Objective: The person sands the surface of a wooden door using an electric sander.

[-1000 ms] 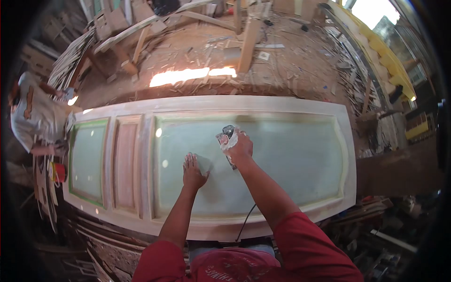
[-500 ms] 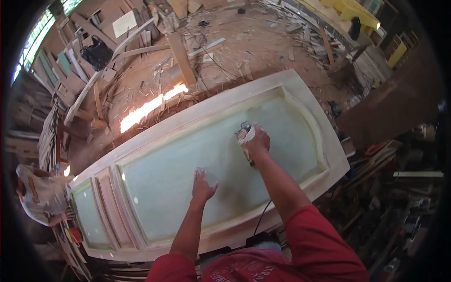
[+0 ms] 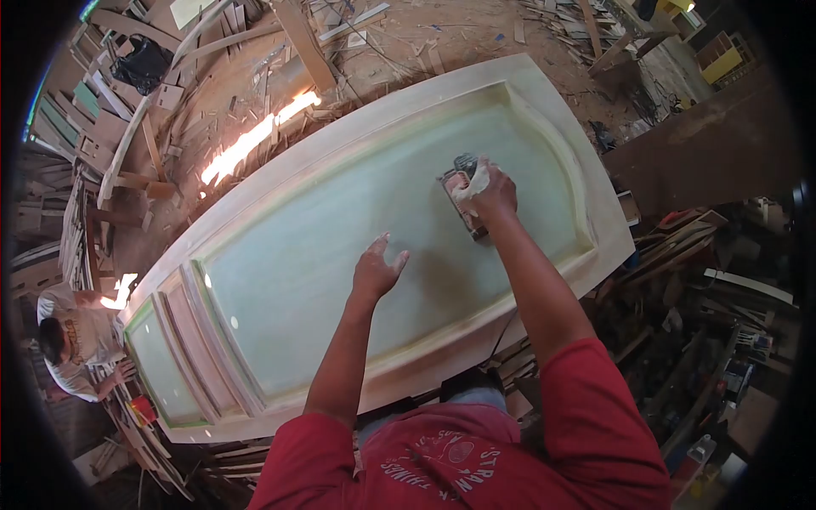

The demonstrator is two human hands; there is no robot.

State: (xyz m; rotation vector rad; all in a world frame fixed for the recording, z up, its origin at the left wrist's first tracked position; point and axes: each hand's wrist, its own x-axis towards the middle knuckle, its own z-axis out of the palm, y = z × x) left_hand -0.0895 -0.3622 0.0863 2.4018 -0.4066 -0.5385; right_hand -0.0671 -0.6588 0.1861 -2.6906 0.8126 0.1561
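Sander (image 3: 456, 204) sits on the door (image 3: 340, 221) toward its arched edge, the right hand (image 3: 493, 191) gripping its top, probably for control, the left hand (image 3: 378, 268) spread open, likely for balance.

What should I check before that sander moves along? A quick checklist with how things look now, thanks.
1. Right hand gripping the sander: ok, wrapped over its top.
2. Left hand clear of the sander: ok, a gap separates them.
3. Green panel free of loose objects around the sander: ok, none visible.
4. Cord free of snags: cannot tell, only a short stretch shows.
5. Other person clear of the sander: ok, at the door's opposite end.
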